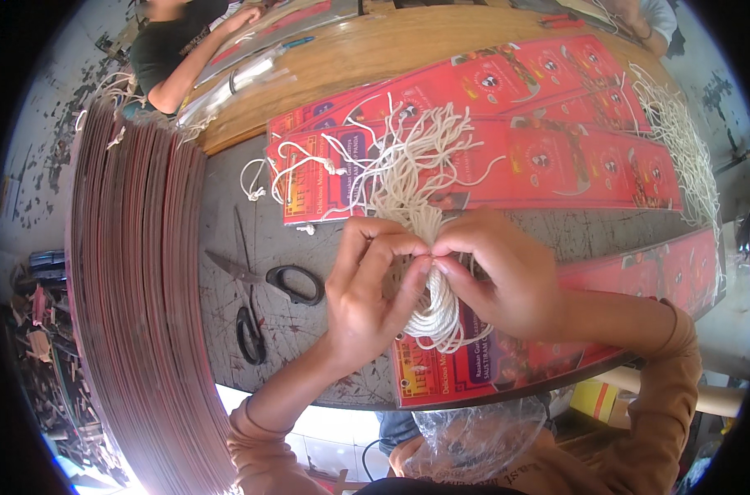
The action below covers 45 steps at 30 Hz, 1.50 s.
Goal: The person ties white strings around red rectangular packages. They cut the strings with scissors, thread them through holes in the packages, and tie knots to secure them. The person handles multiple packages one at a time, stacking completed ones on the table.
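Where left hand [360, 290] meets right hand [514, 276], both curl; fingers [470, 239] pinch the cord bundle [408, 194]

1. Left of the left hand [363, 297], a stretch of grey surface [309, 243] offers room, up to the tall stack of thin reddish sheets [136, 289] that walls off that side.
2. Spread scissors [251, 279] lie across this stretch, their larger black loop just beside the left hand.
3. Between the left hand and right hand [499, 276], the white cord bundle [424, 219] fills the gap; its loose ends fan out ahead over flat red panels [556, 157].
4. Beyond the right hand, a narrow strip of surface runs rightward between panels toward hanging white cords [680, 136].
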### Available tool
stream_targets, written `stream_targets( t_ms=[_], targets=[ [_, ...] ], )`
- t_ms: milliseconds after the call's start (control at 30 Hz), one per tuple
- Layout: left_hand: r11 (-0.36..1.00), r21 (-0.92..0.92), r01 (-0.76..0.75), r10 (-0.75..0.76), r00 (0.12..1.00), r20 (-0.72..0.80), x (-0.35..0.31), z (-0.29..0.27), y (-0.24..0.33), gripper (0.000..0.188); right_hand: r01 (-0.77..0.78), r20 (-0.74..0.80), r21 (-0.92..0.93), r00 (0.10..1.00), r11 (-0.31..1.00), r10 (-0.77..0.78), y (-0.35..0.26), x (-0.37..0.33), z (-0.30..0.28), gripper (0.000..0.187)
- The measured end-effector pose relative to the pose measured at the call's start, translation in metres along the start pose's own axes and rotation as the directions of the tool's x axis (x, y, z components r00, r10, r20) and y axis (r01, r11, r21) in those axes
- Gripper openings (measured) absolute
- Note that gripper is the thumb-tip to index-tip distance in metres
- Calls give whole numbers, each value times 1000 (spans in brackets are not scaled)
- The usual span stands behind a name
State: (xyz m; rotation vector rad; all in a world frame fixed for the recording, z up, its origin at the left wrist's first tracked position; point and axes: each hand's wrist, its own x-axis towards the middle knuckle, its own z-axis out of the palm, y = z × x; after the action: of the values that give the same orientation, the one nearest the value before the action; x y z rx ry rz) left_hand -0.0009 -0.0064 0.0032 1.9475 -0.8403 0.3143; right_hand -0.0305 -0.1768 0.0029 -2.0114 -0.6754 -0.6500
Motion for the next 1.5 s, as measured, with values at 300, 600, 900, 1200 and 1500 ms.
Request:
stream_targets(
  t_ms=[300,600,900,1200,1500],
  targets=[
    [999,36,25,-26,1000,13,2,-1,2,15,-27,61,-131,998,991,35,-5,2,-2,24],
    [996,-25,90,-90,996,18,1,1,4,18,152,215,-421,974,894,-65,1,7,-8,23],
    [965,-262,-31,46,997,54,3,-2,2,30,-19,166,211,986,977,-16,1,8,-13,25],
    [978,-206,-33,17,997,-76,-2,-1,6,30,-413,188,393,911,821,368,-6,6,-14,22],
    [995,-74,-69,65,996,-63,-2,-3,3,27,189,-44,-22,981,982,-189,1,5,-8,21]
  ],
)
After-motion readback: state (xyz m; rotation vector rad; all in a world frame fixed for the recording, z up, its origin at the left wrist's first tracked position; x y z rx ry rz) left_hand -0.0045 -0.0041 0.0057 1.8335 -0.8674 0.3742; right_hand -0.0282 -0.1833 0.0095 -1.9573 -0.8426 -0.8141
